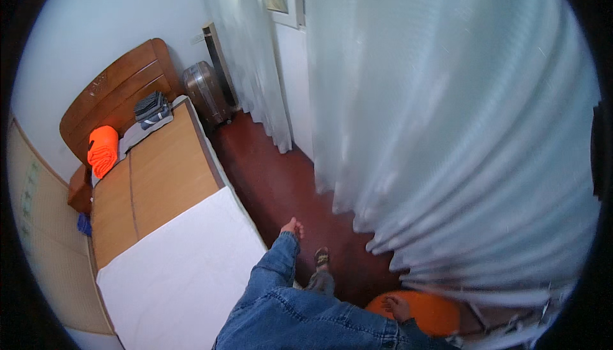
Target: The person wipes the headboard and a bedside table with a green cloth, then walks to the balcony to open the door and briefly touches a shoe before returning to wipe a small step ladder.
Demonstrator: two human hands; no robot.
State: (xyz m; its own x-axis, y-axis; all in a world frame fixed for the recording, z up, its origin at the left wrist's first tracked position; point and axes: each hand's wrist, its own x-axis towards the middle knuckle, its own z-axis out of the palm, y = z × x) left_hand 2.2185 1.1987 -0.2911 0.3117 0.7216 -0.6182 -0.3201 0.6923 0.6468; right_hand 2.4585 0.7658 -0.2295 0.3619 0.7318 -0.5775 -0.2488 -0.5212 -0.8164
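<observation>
My left hand [293, 228], at the end of a blue denim sleeve, hangs over the dark red floor beside the bed, its fingers loosely curled with nothing visible in them. Lower right, my right hand [396, 308] is held with its fingers apart, above or in front of an orange round object [433, 311]; whether they touch cannot be told. To the left lies a bed with a tan mat [163, 173] and a white sheet [182, 273] over its near part. An orange rolled bundle [103, 151] and folded dark striped cloths [151, 106] rest near the wooden headboard [119, 87].
Long pale curtains [407, 87] hang along the right side down to the red floor [268, 168]. A metallic suitcase [206, 92] stands past the headboard, near a tall narrow dark panel [219, 63]. One shoe [322, 257] of mine shows on the floor.
</observation>
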